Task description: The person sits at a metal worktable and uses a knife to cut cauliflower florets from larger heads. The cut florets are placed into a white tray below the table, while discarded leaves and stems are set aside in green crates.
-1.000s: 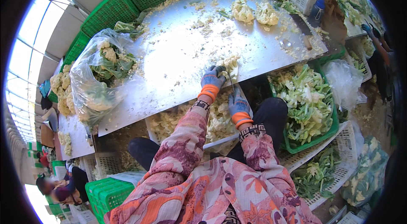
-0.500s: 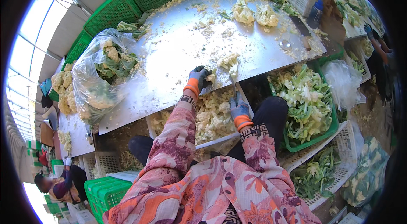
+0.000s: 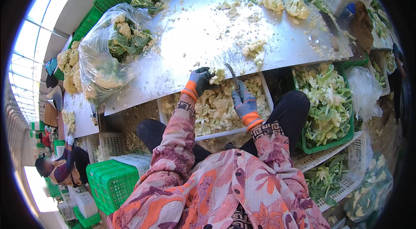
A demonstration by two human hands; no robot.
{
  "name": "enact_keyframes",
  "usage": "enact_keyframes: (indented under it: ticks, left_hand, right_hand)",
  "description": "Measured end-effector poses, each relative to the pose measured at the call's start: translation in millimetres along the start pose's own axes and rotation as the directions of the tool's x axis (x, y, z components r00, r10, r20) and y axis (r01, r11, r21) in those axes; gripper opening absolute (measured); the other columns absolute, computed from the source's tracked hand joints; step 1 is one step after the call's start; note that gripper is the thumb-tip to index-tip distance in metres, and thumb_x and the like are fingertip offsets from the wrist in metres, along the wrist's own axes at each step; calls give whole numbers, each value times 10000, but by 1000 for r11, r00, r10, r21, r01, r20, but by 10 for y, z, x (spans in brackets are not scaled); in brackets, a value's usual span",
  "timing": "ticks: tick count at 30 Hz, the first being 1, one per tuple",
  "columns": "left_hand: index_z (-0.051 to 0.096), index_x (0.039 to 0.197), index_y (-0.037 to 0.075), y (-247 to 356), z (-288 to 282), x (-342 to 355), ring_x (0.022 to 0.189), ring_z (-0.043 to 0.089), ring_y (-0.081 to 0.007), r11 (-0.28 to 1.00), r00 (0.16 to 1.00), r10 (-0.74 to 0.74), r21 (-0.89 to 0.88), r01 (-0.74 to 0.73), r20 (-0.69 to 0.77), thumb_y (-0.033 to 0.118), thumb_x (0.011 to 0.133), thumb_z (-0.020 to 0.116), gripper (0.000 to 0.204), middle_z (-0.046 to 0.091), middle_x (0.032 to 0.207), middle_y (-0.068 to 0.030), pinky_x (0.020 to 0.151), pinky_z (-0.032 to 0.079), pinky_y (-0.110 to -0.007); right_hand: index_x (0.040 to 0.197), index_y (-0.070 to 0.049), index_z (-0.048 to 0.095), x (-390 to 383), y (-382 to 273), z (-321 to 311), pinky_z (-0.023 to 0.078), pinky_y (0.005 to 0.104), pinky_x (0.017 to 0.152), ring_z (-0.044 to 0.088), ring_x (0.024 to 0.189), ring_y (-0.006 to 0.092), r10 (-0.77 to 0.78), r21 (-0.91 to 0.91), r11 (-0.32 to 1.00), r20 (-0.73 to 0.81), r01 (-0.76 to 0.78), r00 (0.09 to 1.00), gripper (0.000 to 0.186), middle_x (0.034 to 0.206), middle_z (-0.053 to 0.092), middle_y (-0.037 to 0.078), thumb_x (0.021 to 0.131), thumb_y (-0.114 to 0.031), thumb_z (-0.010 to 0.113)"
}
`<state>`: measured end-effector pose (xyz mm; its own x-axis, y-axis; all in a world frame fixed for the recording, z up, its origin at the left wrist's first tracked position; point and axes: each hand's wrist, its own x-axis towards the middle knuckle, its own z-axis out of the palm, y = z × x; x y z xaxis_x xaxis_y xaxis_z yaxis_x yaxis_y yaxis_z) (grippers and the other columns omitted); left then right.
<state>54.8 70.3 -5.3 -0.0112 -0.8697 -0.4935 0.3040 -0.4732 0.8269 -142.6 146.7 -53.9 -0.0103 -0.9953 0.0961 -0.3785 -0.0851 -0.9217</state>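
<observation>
Left grip point(image 3: 200, 80) curled round small cauliflower floret point(image 3: 217, 76) at near edge of worktop point(image 3: 182, 56) | right grip point(image 3: 244, 100) wrapped round curved knife point(image 3: 232, 73), blade pointing away, leaning left, just right of floret | larger cauliflower piece point(image 3: 255, 49) lies beyond, nearer right grip

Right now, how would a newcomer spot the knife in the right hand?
Find the pale table, upper middle; the gloved right hand is at its near edge. The curved knife juts from that hand. Its slim, hooked blade differs from the broader, straighter knife lying at the table's right.
</observation>
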Motion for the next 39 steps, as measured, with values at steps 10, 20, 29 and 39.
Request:
enact_keyframes:
  ticks: [10, 20, 29, 39]
  left_hand:
    - [579, 1107, 13, -103, -87, 176, 742, 659, -228, 988, 971, 109, 127, -83, -213, 24, 813, 547, 296, 653, 898, -105, 623, 581, -392]
    - [540, 1146, -10, -148, -22, 164, 718, 652, -224, 987, 952, 149, 95, -127, -268, 22, 805, 566, 344, 640, 867, -107, 563, 575, -368]
    - [471, 1301, 19, -162, 29, -6, 647, 590, -163, 941, 878, 323, 221, -257, -354, 155, 859, 620, 486, 632, 959, -96, 525, 504, -277]
    - [605, 1151, 45, -382, -144, 82, 958, 612, -166, 647, 826, 536, 544, -535, 175, -24, 783, 622, 375, 655, 1038, -89, 846, 484, -289]
  right_hand:
    - [1314, -76, 465, 10, -111, 233, 493, 409, 730, 633, 827, 353, 63, 78, 994, 91, -70, 994, 478, 933, 661, 159, 889, -271, 565]
    - [1395, -99, 343, 39, -124, 356, 503, 440, 760, 637, 856, 358, 61, -295, 956, 157, -12, 986, 578, 992, 653, 173, 886, -315, 512]
    - [1377, -89, 363, 162, -172, 460, 486, 466, 821, 621, 956, 368, 273, -530, 840, 233, -114, 933, 577, 1104, 614, 207, 899, -400, 451]
    - [1163, -81, 523, -312, 54, 127, 491, 439, 753, 647, 840, 341, 268, -353, 917, 196, -187, 943, 397, 907, 659, 194, 895, -372, 488]
